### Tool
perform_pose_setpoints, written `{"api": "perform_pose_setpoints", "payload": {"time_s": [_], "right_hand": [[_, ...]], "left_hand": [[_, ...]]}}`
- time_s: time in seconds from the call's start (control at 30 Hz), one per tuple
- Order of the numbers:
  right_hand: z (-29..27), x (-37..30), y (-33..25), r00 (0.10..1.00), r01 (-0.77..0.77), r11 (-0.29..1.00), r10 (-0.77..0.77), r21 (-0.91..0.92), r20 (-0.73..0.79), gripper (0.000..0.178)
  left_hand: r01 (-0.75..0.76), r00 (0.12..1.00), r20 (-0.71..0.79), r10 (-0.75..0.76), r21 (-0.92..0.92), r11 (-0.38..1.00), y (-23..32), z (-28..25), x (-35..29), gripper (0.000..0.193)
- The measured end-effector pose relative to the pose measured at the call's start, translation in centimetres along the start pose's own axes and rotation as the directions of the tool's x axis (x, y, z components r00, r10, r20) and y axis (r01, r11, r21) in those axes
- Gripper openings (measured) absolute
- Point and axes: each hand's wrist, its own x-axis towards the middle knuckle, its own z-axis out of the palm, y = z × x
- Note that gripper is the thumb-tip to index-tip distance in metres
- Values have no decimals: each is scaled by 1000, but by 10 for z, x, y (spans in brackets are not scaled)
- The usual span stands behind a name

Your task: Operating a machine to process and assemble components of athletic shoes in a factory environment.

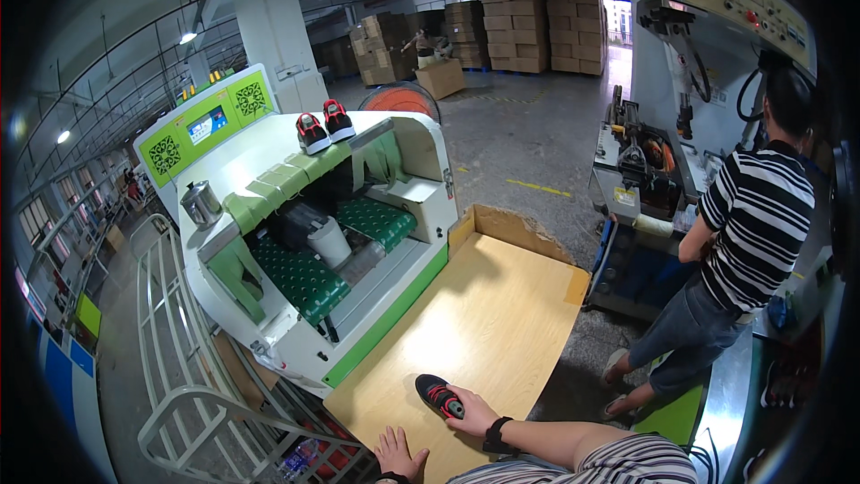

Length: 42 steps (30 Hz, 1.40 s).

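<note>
"What's showing?"

"I'm watching remotely: big white-and-green machine [255,148], then the wooden table [484,305] just beside it. Left hand [397,455] spread flat there, holding nothing; right hand [473,412] — fingers closed around the rear of a black-and-red shoe [434,393], toe pointing away, near the table's front edge."

"What could go wrong?"

"I'd say it could twist or skid — only the heel end's gripped, and the tabletop looks smooth."

"Any labels, lettering?"

"Machine's screen [207,125] glows blue; its marks are too tiny for me."
</note>
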Motion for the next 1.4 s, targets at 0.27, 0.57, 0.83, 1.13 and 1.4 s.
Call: {"api": "perform_pose_setpoints", "payload": {"time_s": [0.27, 0.57, 0.83, 1.13, 1.4], "right_hand": [[-3, -1, -6, 999, -29, 1000, 29, -3, 29, 88], [-4, -1, -6, 999, -29, 1000, 29, -10, 32, 88], [-3, -2, -5, 1000, -11, 1000, 11, -7, 21, 88], [-4, -4, -6, 1000, -13, 1000, 13, 10, 10, 89], [-4, -3, -8, 999, -24, 1000, 23, 12, 22, 89]], "left_hand": [[-41, 996, -87, 34, -78, 996, -36, 49, 21, 111], [-38, 996, -83, 32, -72, 997, -37, 52, 23, 111], [5, 1000, 16, -5, 10, 1000, -4, 5, 4, 97], [-6, 1000, 12, 6, 0, 1000, -7, 12, 6, 99], [-29, 997, -76, 25, -51, 998, -31, 45, 19, 108]]}}
